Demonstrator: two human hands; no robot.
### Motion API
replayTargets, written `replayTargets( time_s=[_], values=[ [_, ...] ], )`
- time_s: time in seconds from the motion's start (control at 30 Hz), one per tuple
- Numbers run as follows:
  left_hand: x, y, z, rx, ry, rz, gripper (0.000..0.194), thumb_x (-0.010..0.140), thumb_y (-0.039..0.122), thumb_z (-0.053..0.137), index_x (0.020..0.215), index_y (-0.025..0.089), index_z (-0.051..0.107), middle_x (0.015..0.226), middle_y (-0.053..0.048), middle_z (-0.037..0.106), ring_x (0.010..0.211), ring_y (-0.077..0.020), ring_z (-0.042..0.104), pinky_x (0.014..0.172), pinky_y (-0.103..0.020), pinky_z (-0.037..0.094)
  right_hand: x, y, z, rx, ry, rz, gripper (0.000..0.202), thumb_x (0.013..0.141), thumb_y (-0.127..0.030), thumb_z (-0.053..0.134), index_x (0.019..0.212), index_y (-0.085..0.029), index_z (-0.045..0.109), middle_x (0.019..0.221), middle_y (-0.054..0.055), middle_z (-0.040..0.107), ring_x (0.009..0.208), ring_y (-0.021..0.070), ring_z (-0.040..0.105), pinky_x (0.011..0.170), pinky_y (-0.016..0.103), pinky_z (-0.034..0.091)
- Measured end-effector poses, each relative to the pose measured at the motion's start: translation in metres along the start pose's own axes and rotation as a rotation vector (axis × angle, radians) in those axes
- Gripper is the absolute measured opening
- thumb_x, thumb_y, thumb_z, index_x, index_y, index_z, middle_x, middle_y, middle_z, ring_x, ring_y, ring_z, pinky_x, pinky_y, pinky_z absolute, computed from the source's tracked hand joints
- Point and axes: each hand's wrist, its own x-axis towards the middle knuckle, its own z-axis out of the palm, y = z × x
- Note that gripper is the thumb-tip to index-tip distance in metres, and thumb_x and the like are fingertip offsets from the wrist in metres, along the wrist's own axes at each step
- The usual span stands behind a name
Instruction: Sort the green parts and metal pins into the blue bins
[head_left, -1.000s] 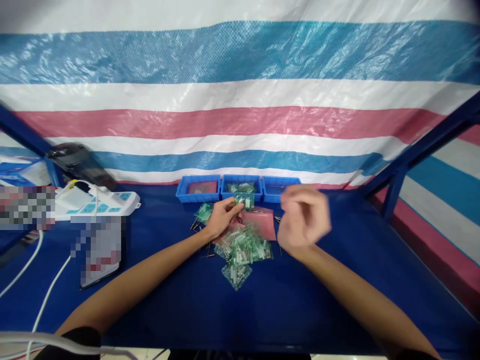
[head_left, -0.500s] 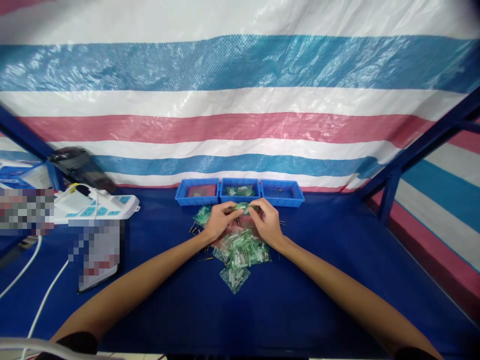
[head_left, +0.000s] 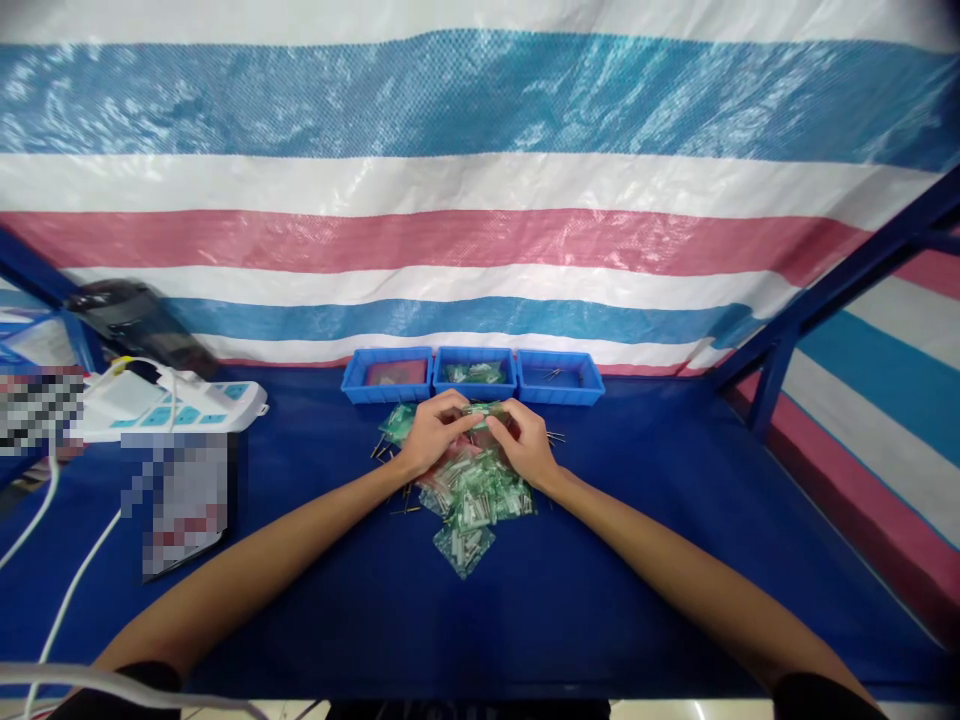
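A striped sheet [head_left: 465, 240] hung beyond the fingers [head_left: 463, 426], and the blue tabletop [head_left: 637, 590] spread beneath them. Well to their left lay a power strip [head_left: 214, 415], with a bottle [head_left: 142, 322] farther behind it. A pile [head_left: 478, 500] of clear and greenish packets sat just nearer than the fingers. Just beyond them stood three trays in a row: the left tray [head_left: 386, 395] held something pink, the middle tray [head_left: 480, 390] green packets, the right tray [head_left: 561, 396] a few thin pieces. The left hand [head_left: 433, 438] and right hand [head_left: 531, 445] faced each other, the fingers of both pinching a small green bag [head_left: 482, 409] between them, above the pile's far edge. Thin pins [head_left: 382, 452] were scattered beside both hands.
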Motion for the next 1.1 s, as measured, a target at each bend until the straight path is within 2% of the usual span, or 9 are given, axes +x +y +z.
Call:
replayTargets(
  time_s=[0.17, 0.33, 0.43, 0.63, 0.8, 0.97, 1.1],
  values=[
    [-0.001, -0.002, 0.0, -0.017, -0.008, -0.052, 0.027, 0.077, 0.035, 0.072, 0.07, 0.013, 0.059, 0.069, 0.002, 0.051, 0.048, -0.0051, 0.044, 0.043, -0.018, 0.034, 0.0, 0.001, 0.001, 0.0, 0.021, 0.014, 0.023, 0.091, -0.035, 0.053, 0.076, -0.018, 0.055, 0.069, -0.001, 0.051, 0.063, 0.0137, 0.047, 0.061, 0.026, 0.036],
    [-0.002, -0.002, -0.001, -0.016, -0.014, -0.094, 0.025, 0.078, 0.037, 0.07, 0.082, 0.014, 0.06, 0.065, 0.003, 0.054, 0.046, -0.0058, 0.042, 0.043, -0.018, 0.034, 0.003, 0.0, 0.0, 0.019, 0.071, 0.025, 0.02, 0.091, -0.033, 0.054, 0.079, -0.018, 0.058, 0.071, 0.0, 0.054, 0.064, 0.0138, 0.048, 0.062, 0.026, 0.037],
    [-0.002, -0.002, -0.001, 0.007, -0.028, -0.129, 0.026, 0.079, 0.038, 0.069, 0.082, 0.015, 0.057, 0.055, 0.005, 0.05, 0.044, -0.0065, 0.041, 0.043, -0.018, 0.033, 0.005, 0.0, -0.001, 0.041, 0.104, 0.046, 0.018, 0.09, -0.032, 0.055, 0.079, -0.018, 0.059, 0.071, 0.0, 0.056, 0.064, 0.0138, 0.049, 0.062, 0.026, 0.038],
    [-0.002, 0.001, 0.0, -0.01, -0.04, -0.123, 0.023, 0.084, 0.038, 0.063, 0.081, 0.017, 0.054, 0.045, 0.007, 0.044, 0.04, -0.0084, 0.042, 0.044, -0.019, 0.035, 0.005, -0.001, -0.003, 0.105, 0.063, 0.051, 0.017, 0.088, -0.034, 0.057, 0.086, -0.018, 0.06, 0.07, -0.001, 0.053, 0.061, 0.0134, 0.049, 0.059, 0.025, 0.038],
    [-0.005, 0.005, 0.001, -0.062, -0.09, -0.153, 0.024, 0.086, 0.038, 0.061, 0.08, 0.017, 0.052, 0.047, 0.007, 0.046, 0.039, -0.0077, 0.04, 0.044, -0.019, 0.04, 0.005, 0.002, -0.001, 0.059, 0.068, 0.032, 0.018, 0.088, -0.034, 0.058, 0.082, -0.018, 0.062, 0.07, 0.0, 0.053, 0.062, 0.0135, 0.048, 0.06, 0.026, 0.038],
    [-0.004, 0.009, 0.0, 0.005, -0.088, -0.135, 0.021, 0.086, 0.036, 0.061, 0.084, 0.016, 0.058, 0.048, 0.006, 0.048, 0.041, -0.0081, 0.043, 0.045, -0.018, 0.038, 0.002, 0.006, 0.001, 0.101, 0.064, 0.047, 0.02, 0.087, -0.033, 0.059, 0.099, -0.018, 0.062, 0.082, 0.002, 0.062, 0.068, 0.0148, 0.054, 0.065, 0.027, 0.043],
    [-0.003, 0.009, 0.0, 0.032, -0.078, -0.116, 0.02, 0.085, 0.035, 0.062, 0.089, 0.015, 0.063, 0.05, 0.006, 0.048, 0.043, -0.0083, 0.044, 0.046, -0.019, 0.039, 0.003, 0.006, 0.001, 0.088, 0.063, 0.041, 0.016, 0.088, -0.034, 0.057, 0.09, -0.018, 0.063, 0.079, 0.002, 0.06, 0.068, 0.015, 0.054, 0.065, 0.027, 0.043]
  ],
)
